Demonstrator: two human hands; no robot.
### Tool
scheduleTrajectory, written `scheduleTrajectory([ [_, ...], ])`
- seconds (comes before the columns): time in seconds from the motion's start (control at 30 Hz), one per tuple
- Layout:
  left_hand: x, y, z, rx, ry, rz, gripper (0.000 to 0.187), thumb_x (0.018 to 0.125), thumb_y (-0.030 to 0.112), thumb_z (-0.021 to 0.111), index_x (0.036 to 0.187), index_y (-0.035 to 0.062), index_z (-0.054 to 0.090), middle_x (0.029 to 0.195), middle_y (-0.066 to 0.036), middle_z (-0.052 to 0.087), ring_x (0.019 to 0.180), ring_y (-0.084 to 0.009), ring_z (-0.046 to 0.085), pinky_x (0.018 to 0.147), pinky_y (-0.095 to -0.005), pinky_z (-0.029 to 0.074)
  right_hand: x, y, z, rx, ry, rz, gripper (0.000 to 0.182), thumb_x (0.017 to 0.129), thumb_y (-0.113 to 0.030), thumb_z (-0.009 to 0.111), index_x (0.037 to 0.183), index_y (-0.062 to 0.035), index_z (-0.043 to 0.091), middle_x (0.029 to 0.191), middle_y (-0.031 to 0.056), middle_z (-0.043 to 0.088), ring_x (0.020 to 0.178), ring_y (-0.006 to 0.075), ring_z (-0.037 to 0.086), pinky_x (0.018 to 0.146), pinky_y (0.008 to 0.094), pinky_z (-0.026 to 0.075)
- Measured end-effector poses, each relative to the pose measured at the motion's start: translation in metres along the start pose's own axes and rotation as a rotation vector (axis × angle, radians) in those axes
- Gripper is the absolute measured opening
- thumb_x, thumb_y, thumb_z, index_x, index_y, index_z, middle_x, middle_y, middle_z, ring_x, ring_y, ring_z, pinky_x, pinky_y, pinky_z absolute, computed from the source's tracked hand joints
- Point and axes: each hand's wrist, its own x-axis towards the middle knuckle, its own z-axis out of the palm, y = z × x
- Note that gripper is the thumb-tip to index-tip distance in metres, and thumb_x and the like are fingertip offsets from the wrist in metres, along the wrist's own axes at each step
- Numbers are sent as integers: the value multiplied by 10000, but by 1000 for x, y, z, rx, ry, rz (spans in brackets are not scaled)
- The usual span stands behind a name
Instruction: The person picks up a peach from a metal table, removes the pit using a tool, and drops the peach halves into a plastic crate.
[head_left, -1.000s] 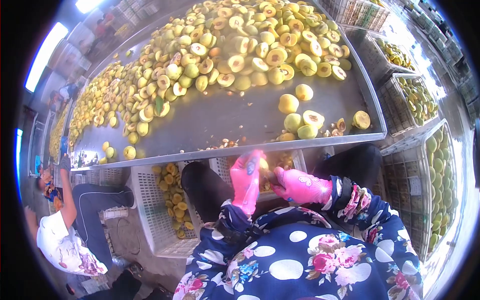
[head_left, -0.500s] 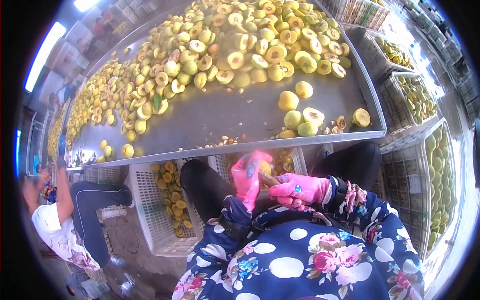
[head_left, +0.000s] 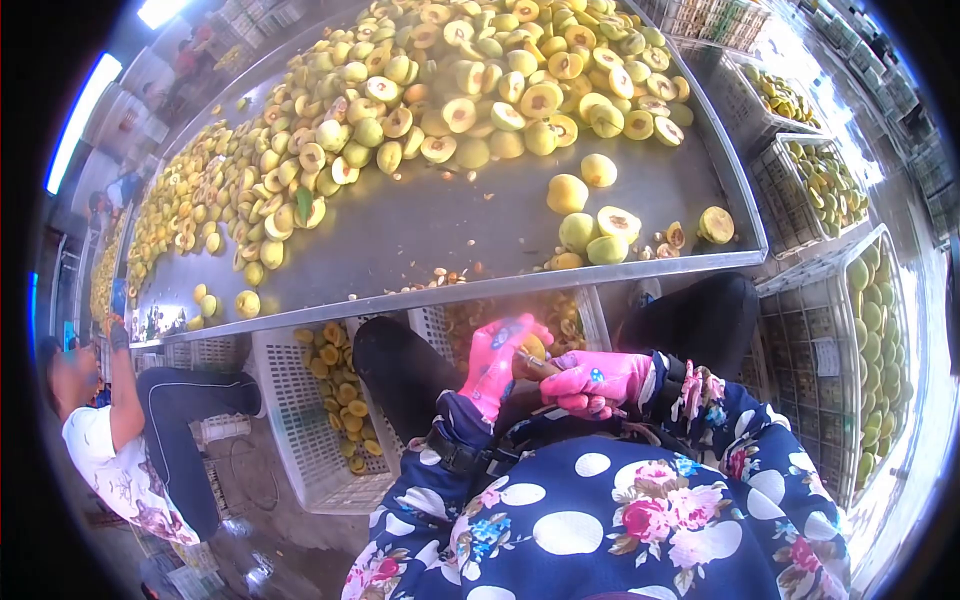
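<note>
Holding yellow fruit [head_left: 534, 345] (rounded, partly hidden) in L hand [head_left: 492, 362], R hand [head_left: 598, 377] gripping sm. tool [head_left: 541, 367].

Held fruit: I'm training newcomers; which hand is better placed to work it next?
Probably the right hand: it holds an apparent tool at the fruit, which the left hand grips.

I see the desk [head_left: 400, 240] as smooth grey metal, softly glossy. The hands [head_left: 605, 378] wear matt pink gloves [head_left: 490, 370] that look like cloth. The fruit [head_left: 568, 194] has smooth skin with a mild sheen. The crate [head_left: 285, 400] looks like hard plastic; the polka-dot top [head_left: 570, 535], matt cloth.
</note>
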Motion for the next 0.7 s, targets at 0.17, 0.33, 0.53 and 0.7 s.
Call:
scheduleTrajectory([
  [0.17, 4, -3, -2, -167, -61, -16, 270, 919, 252, 542, 882, 4, 640, 810, -115, 663, 714, -170, 636, 628, -309, 526, -7, 1, -2, 25, -22, -31, 260, 881, -294, 548, 770, -59, 534, 525, -40, 421, 386, 46, 383, 330, 197, 295],
  [0.33, -14, 28, -12, 78, 173, 246, 258, 909, 260, 565, 923, 14, 642, 819, -121, 667, 646, -160, 639, 507, -283, 535, -11, 13, -21, 126, -19, -145, 266, 877, -307, 570, 861, -42, 552, 559, -28, 441, 435, 55, 427, 367, 199, 323],
  [0.53, -54, 80, -151, 989, 811, 541, 277, 883, 217, 611, 1040, -11, 622, 885, -94, 665, 770, -167, 638, 645, -295, 525, 47, 76, -65, -1194, 530, -26, 329, 815, -295, 544, 865, 27, 591, 748, 198, 617, 740, 354, 627, 666, 433, 485],
  [0.7, -29, 106, -148, 1245, 700, 439, 389, 832, 208, 648, 1157, 9, 568, 1105, -203, 597, 1034, -294, 581, 850, -366, 469, 44, 68, -85, -1327, 271, 25, 358, 802, -307, 543, 911, 33, 578, 878, 232, 611, 840, 399, 600, 736, 463, 460],
])
